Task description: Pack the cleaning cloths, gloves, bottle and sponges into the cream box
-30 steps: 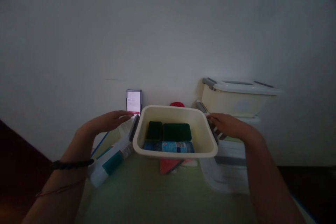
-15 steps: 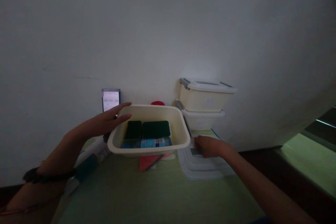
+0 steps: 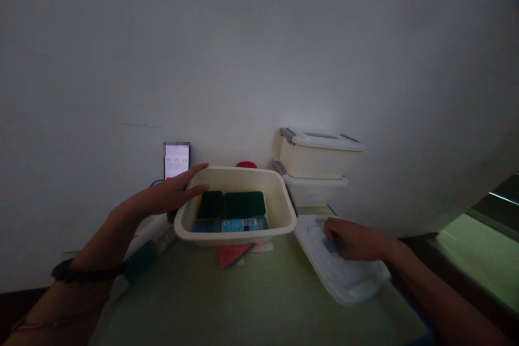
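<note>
My left hand (image 3: 178, 190) lies over the left rim of an open cream plastic storage box (image 3: 279, 203), fingers stretched along the rim and thumb apart above its inside. Two dark green scouring sponges (image 3: 244, 204) and a blue labelled package (image 3: 237, 225) lie inside the box. My right hand (image 3: 352, 239) is closed on the grey handle of a white lid (image 3: 344, 281), to the right of the box. The lid is turned at an angle and looks tilted; I cannot tell whether it still touches the table.
Two lidded cream boxes (image 3: 320, 161) are stacked against the wall at the back right. A phone (image 3: 177, 159) showing a timer leans there on the left. Red-and-white cloth or gloves (image 3: 235, 255) lie before the box. A white-and-green tube-like package (image 3: 141, 259) is partly behind my left arm.
My right hand has left the box's right handle and gone to the lid, which has swung round. My left hand has shifted onto the rim. The camera view has turned right.
</note>
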A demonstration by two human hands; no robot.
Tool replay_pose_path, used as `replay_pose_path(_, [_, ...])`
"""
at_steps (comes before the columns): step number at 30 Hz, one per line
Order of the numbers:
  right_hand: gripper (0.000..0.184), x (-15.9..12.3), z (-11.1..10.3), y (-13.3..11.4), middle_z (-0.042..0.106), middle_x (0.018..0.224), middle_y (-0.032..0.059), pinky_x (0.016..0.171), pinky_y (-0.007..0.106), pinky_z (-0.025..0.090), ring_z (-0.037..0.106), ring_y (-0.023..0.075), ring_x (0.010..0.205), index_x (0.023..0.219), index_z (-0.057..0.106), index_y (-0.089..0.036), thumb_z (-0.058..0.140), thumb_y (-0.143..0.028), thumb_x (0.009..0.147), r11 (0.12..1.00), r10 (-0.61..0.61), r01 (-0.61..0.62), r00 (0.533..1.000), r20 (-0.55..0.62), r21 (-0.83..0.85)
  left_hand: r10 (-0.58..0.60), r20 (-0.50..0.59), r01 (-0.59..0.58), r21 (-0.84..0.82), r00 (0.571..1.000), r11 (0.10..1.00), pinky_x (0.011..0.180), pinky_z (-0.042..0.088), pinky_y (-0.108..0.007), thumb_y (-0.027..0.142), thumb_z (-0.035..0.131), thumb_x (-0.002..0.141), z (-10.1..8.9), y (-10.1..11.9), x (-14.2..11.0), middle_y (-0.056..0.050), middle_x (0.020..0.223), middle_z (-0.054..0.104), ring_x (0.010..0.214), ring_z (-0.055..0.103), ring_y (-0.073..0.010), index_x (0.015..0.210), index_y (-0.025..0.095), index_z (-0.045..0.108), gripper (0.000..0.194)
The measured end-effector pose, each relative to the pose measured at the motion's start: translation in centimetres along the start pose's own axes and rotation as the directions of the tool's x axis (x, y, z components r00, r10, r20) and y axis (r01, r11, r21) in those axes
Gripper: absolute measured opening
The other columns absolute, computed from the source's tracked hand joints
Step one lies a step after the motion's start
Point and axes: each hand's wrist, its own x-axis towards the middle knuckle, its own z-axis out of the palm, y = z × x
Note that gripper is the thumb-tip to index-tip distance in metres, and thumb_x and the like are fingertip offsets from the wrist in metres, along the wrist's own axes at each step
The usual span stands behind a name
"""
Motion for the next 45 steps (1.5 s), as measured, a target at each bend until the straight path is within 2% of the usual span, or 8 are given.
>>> replay_pose_path(10, [0.02, -3.0, -6.3, -2.5, 0.052, 0.087, 0.0027, 0.079, 0.031, 0.042, 0.051, 0.018, 0.086, 0.087, 0.046, -0.02, 0.05, -0.014, 0.068, 0.956, -0.138, 0.189, 0.964, -0.226, 0.223, 0.215, -0.258, -0.193, 0.108, 0.942, 0.975, 0.092, 0.043, -0.046, 0.054, 0.048, 0.079, -0.3, 0.4, -0.1, -0.016, 0.126, 0.052, 0.117, 0.048, -0.0323, 0.117, 0.017, 0.057, 0.054])
replay_pose_path(13, [0.023, -2.1, -7.9, -6.6, 0.05, 0.086, 0.0008, 0.071, 0.028, 0.041, 0.047, 0.015, 0.078, 0.086, 0.046, -0.02, 0.051, -0.009, 0.066, 0.915, -0.253, 0.349, 0.888, -0.384, 0.204, 0.284, -0.213, -0.319, -0.153, 0.935, 0.935, 0.088, 0.047, -0.045, 0.052, 0.045, 0.084, -1.1, 2.6, -1.5, -0.013, 0.112, 0.061, 0.107, 0.056, -0.0289, 0.11, 0.019, 0.059, 0.044])
replay_pose_path(18, [0.023, 0.0, -9.3, -13.8, 0.052, 0.079, -0.0012, 0.059, 0.026, 0.037, 0.047, 0.0134, 0.068, 0.085, 0.048, -0.02, 0.05, -0.008, 0.065, 0.921, -0.234, 0.368, 0.786, -0.572, 0.129, 0.328, -0.154, -0.314, -0.794, 0.932, 0.52, 0.06, 0.056, -0.039, 0.069, 0.032, 0.08, -1.5, 6.2, -4.1, -0.012, 0.088, 0.07, 0.073, 0.068, -0.0273, 0.131, 0.02, 0.038, 0.07])
replay_pose_path(24, [0.028, 3.2, -8.5, -17.2, 0.054, 0.096, 0.0028, 0.078, 0.029, 0.043, 0.051, 0.0151, 0.088, 0.096, 0.052, -0.019, 0.052, -0.007, 0.07, 0.858, -0.31, 0.512, 0.582, -0.751, 0.043, 0.045, -0.199, -0.186, -0.776, 0.979, 0.602, 0.049, 0.056, -0.025, 0.026, 0.066, 0.076, -2.0, 6.5, -4.4, -0.004, 0.081, 0.072, 0.06, 0.069, -0.0196, 0.132, 0.027, 0.039, 0.062])
replay_pose_path(31, [0.044, 5.4, -8.6, -14.4, 0.046, 0.127, 0.0136, 0.104, 0.049, 0.029, 0.039, 0.0284, 0.122, 0.12, 0.048, -0.019, 0.058, -0.035, 0.08, 0.936, -0.037, 0.35, 0.227, -0.973, 0.046, -0.13, -0.454, -0.331, -0.79, 0.881, 0.516, 0.044, 0.053, -0.02, 0.026, 0.062, 0.075, -4.1, 3.6, -3.5, -0.003, 0.075, 0.071, 0.06, 0.068, -0.0181, 0.118, 0.019, 0.054, 0.044])
replay_pose_path(37, [0.058, 6.5, -8.9, -13.2, 0.062, 0.111, 0.0089, 0.073, 0.041, 0.056, 0.065, 0.0244, 0.09, 0.138, 0.021, -0.029, 0.047, -0.038, 0.087, 0.47, 0.12, 0.66, 0.611, -0.783, 0.587, -0.18, -0.468, -0.264, -0.73, 0.865, 0.63, 0.048, 0.053, -0.024, 0.036, 0.057, 0.079, -3.3, 3.8, -2.9, -0.004, 0.079, 0.069, 0.063, 0.067, -0.019, 0.116, 0.018, 0.048, 0.042])
replay_pose_path(41, [0.057, 6.4, -9.2, -13.4, 0.064, 0.108, 0.0069, 0.077, 0.037, 0.056, 0.065, 0.0232, 0.091, 0.137, 0.026, -0.029, 0.052, -0.035, 0.086, 0.397, 0.143, 0.669, 0.631, -0.763, 0.628, -0.1, -0.548, -0.187, -0.443, 0.831, 0.877, 0.073, 0.056, -0.04, 0.042, 0.052, 0.083, -2.7, 3.9, -2.6, -0.013, 0.114, 0.058, 0.095, 0.063, -0.0269, 0.129, 0.02, 0.03, 0.056])
replay_pose_path(45, [0.054, 5.9, -9.3, -14.1, 0.065, 0.108, 0.0068, 0.082, 0.04, 0.054, 0.062, 0.0249, 0.101, 0.136, 0.029, -0.029, 0.051, -0.034, 0.087, 0.446, 0.139, 0.68, 0.589, -0.796, 0.582, 0.246, -0.748, -0.142, 0.201, 0.617, 0.969, 0.105, 0.028, -0.055, 0.038, 0.063, 0.077, -2.3, 4.1, -2.9, -0.012, 0.136, 0.032, 0.129, 0.032, -0.0326, 0.131, 0.026, 0.03, 0.064])
